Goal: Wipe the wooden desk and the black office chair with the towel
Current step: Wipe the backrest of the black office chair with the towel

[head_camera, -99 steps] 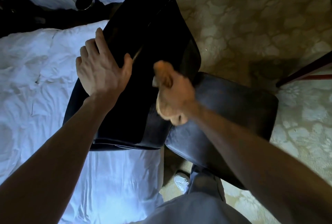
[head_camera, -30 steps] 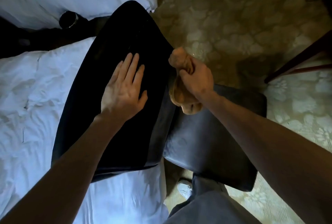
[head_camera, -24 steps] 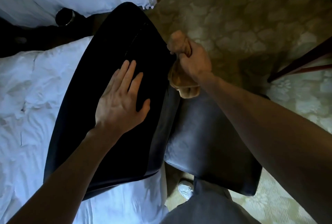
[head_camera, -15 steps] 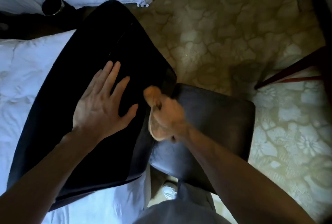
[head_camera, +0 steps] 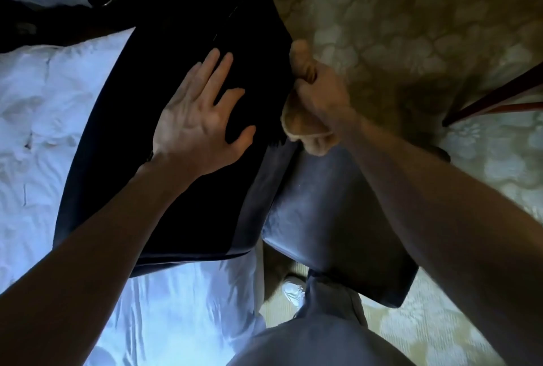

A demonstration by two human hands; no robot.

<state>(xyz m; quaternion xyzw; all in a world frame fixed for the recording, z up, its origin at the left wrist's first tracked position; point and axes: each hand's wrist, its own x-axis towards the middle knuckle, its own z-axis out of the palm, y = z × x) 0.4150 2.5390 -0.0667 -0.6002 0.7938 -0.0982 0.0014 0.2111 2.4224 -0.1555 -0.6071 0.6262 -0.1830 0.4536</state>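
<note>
Left hand [head_camera: 199,122] lies flat, fingers straight, on the black office chair [head_camera: 188,145] backrest at frame centre. Right hand [head_camera: 320,98] clenches the bunched towel [head_camera: 299,125] against the backrest's right edge.

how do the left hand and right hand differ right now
The left hand lies flat, fingers spread; the right hand is curled tight. The left hand holds nothing and presses the black office chair's backrest; the right hand grips the towel at its edge. Both are bare.
</note>
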